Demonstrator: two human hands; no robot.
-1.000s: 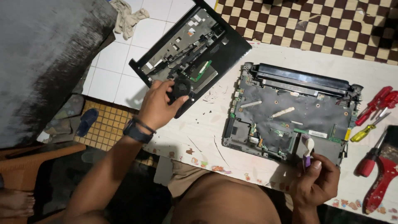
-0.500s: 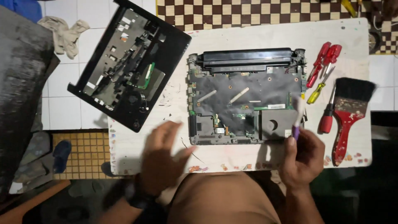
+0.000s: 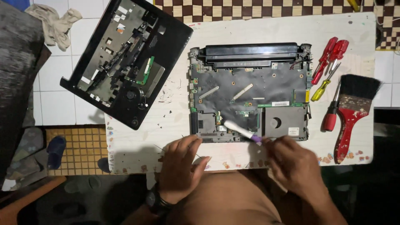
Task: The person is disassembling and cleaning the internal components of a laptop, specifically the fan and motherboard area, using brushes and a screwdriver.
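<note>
From my head camera, looking down: my right hand (image 3: 293, 166) has a tight grip on a small white tool with a purple end (image 3: 243, 131). I pinch the purple end in my fingers, and the white tip lies over the open laptop base (image 3: 250, 93), near its front edge, just left of the grey square metal plate (image 3: 284, 122). The laptop base sits in the middle of the white desk (image 3: 208, 35), with its long black battery bar (image 3: 250, 56) on the far side.

My left hand (image 3: 180, 166) rests on the desk just in front of the laptop base. Its fingers are loosely spread and hold nothing.

To do this bit well, I think I should press my left hand on the front edge of the laptop base so it cannot slide. I should keep the white tip low and flat and move it slowly, because the little green parts inside look easy to break. No hard pushing.

Other things lie around. The black laptop cover (image 3: 125, 62) hangs half off the left of the desk, well apart from my hands. On the right are red screwdrivers (image 3: 331, 54), a yellow one (image 3: 321, 89) and a red paint brush (image 3: 352, 112) with black hair.

There is only this one view.
</note>
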